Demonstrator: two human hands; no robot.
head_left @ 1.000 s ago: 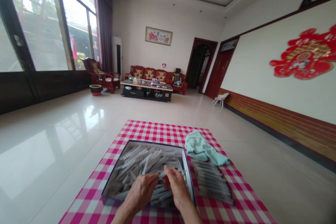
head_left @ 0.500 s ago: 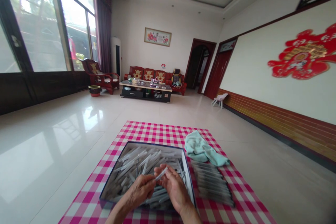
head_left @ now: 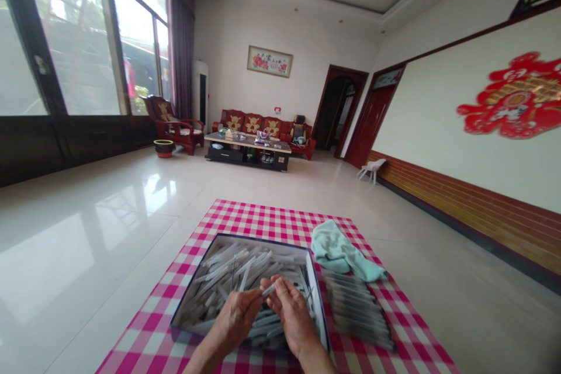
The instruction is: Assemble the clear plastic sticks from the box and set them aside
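Left hand (head_left: 234, 318) and right hand (head_left: 291, 318), fingertips nearly closed, pinch one white tube (head_left: 269, 288) just above the box (head_left: 245, 240) (full of tubes (head_left: 228, 272)); a towel (head_left: 342, 251) lies right of it.

One thin white tube (head_left: 269, 289) points at two o'clock over a messy heap of tubes (head_left: 228, 274) in a box (head_left: 258, 241).
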